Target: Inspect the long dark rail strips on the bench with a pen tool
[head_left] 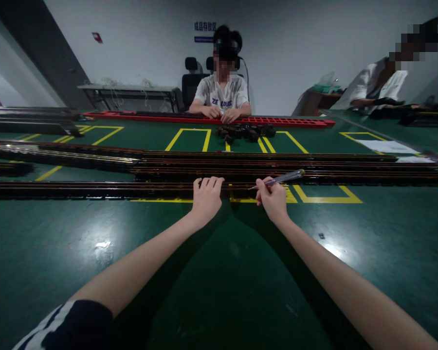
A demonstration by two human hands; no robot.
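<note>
A long, glossy dark strip (76, 188) lies crosswise on the green table in front of me. My left hand (208, 198) rests over it, fingers curled across its top and closed on it. In my right hand (273, 199) is a slim pen-like tool (286, 177) with a clear barrel, pinched between thumb and fingers. Its thin point reaches down-left to the dark strip, right of my left hand; whether it touches cannot be made out. Just behind lies a bundle of similar dark strips (204, 165), running left and right.
Across the green table (95, 272), a person (222, 92) has both hands at a long red rack (295, 121). Small black parts (244, 131) lie in a heap before them. Another person (375, 87) leans in at right, near white papers (385, 147). More dark strips (29, 126) lie far left.
</note>
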